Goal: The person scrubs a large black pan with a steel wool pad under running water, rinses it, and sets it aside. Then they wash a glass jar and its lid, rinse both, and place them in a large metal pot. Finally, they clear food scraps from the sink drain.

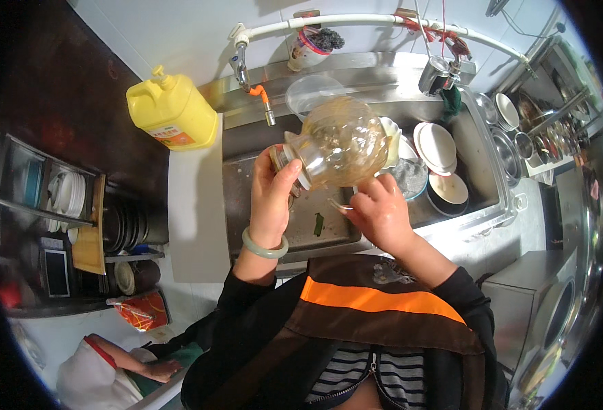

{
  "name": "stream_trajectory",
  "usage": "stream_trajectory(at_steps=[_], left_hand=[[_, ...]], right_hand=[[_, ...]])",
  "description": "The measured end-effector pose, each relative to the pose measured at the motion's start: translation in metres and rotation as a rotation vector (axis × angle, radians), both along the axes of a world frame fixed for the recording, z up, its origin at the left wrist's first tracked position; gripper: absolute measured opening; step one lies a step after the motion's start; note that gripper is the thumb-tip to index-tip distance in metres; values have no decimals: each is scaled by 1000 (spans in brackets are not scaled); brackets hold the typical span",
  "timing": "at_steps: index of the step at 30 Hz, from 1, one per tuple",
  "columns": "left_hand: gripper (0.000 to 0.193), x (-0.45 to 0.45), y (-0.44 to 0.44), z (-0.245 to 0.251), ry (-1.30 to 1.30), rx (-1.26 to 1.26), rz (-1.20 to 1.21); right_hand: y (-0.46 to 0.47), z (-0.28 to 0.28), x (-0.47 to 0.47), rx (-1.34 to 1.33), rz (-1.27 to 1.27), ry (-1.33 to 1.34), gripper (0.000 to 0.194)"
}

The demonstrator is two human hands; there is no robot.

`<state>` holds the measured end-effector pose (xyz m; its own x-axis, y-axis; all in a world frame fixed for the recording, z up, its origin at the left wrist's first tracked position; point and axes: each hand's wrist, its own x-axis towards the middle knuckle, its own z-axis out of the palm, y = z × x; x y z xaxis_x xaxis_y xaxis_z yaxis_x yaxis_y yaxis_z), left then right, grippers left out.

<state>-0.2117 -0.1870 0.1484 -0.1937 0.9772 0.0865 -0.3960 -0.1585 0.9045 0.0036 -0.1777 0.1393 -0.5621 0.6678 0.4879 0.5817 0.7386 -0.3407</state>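
My left hand (276,197) grips the neck of a clear glass teapot (350,141), tilted sideways above the sink, with its rounded, amber-tinted body pointing right. Against the pot's lower right side is my right hand (383,207), its fingers curled around a small curved item (340,206), perhaps the pot's handle or a utensil; I cannot tell which. Beneath the hands lies the steel sink basin (301,225), with a green leaf scrap (319,224) in it. A grey cloth (409,177) rests in a blue-rimmed bowl to the right.
White plates (437,146) and bowls (448,188) fill the right basin. A faucet (240,66) with an orange nozzle hangs behind, near a clear plastic bowl (301,89). On the left ledge stands a yellow jug (176,113). At lower left shows another person's forearm (137,361).
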Motion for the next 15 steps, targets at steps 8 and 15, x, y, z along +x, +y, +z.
stream_trajectory(at_steps=[8,15], left_hand=[[76,-5,-16,21,-211,132,-199],[72,-15,-23,20,-190,153,-112]], right_hand=[[4,-2,55,-461,91,505,18],[-9,18,70,-416,225,630,24]])
